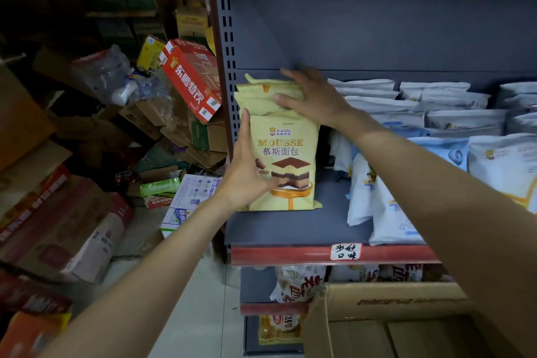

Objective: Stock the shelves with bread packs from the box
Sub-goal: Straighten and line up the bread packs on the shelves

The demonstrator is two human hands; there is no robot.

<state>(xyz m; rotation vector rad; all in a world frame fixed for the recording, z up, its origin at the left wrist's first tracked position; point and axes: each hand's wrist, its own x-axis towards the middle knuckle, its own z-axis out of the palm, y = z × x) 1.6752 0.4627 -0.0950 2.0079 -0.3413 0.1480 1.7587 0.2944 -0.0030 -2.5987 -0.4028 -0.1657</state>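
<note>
Yellow mousse bread packs (pixel 286 148) stand upright in a row at the left end of the grey shelf (pixel 273 229). My left hand (pixel 245 174) lies flat against the front pack's left side, with the thumb across its face. My right hand (pixel 311 97) rests with straight fingers on the tops of the packs behind. The open cardboard box (pixel 386 302) sits at the lower right, below the shelf edge; what is inside it is hidden.
White and blue bread packs (pixel 412 131) fill the shelf to the right. More packs (pixel 299 282) sit on the lower shelves. A perforated upright post (pixel 225 46) borders the shelf on the left. Beyond it, cartons and a red box (pixel 190 78) are piled on the floor.
</note>
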